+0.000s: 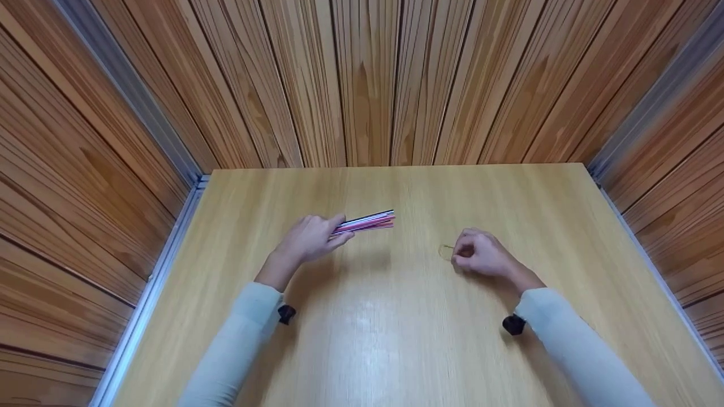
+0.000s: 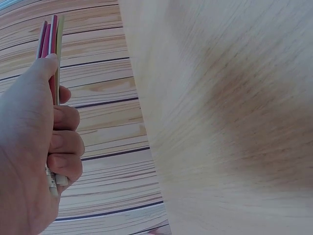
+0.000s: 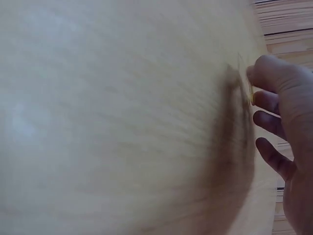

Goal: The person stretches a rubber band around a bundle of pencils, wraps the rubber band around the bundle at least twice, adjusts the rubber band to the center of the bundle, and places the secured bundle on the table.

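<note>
While the left hand (image 1: 313, 237) grips a bundle of pencils (image 1: 367, 220) on the left side of the tabletop (image 1: 362, 333), the right hand (image 1: 481, 252) pinches a rubber band (image 1: 440, 252) on the right side. The governing relation is the gap between the bundle's free end and the band: the band lies to the right of that end and slightly nearer the person, and the two are apart. The long axis of the bundle runs roughly left to right, with the free end directed right and slightly toward the far side. The left hand's shadow falls well apart from it, so the bundle appears to be raised above the tabletop. The left hand's fingers are wrapped around the pencils, and its thumb lies along them; the right hand's thumb and forefinger are together on the band, which projects to the left. Whether the band touches the tabletop cannot be determined. The pencils are slim and straight, coloured red, pink, white and dark, with one yellowish; their pale ends, which resemble erasers, protrude below the little finger in the left wrist view. The band is a thin, yellowish, rounded loop, apparently slack.
</note>
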`<state>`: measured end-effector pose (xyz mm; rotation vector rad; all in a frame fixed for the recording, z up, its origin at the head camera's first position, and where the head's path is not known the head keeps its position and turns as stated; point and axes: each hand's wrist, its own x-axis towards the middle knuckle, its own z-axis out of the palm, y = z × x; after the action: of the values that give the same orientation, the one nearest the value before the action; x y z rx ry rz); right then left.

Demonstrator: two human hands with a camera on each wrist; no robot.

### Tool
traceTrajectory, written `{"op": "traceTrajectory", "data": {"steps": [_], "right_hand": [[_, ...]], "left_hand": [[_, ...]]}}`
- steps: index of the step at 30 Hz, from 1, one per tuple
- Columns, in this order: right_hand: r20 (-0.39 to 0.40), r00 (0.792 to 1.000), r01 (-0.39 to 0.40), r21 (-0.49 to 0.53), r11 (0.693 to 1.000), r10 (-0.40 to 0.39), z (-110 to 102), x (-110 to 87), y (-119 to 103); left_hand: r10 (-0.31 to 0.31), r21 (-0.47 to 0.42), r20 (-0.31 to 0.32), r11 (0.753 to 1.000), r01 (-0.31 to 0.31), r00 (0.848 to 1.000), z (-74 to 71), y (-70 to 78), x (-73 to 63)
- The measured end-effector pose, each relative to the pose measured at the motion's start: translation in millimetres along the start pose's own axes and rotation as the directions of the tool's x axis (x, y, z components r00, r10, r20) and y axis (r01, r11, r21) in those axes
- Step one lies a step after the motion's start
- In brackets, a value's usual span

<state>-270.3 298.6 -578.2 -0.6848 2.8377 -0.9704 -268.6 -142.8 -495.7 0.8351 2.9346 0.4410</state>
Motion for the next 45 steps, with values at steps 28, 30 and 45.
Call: {"op": "traceTrajectory", "data": {"steps": [28, 30, 45], "right_hand": [[-0.175, 0.975, 0.131, 0.949, 0.286, 0.135, -7, 15.4, -29], [-0.162, 0.981, 0.122, 0.941, 0.314, 0.105, -6, 16.3, -29], [0.041, 0.999, -0.024, 0.872, 0.489, -0.023, -4, 15.2, -35]], "left_hand": [[-0.077, -0.055, 0.036, 0.995, 0.078, 0.996, 2.5, -3.4, -2.6], [-0.070, -0.054, 0.025, 0.996, 0.071, 0.997, 2.3, -3.9, -3.0], [-0.090, -0.053, 0.037, 0.994, 0.092, 0.995, -1.3, -2.7, -1.3]]}}
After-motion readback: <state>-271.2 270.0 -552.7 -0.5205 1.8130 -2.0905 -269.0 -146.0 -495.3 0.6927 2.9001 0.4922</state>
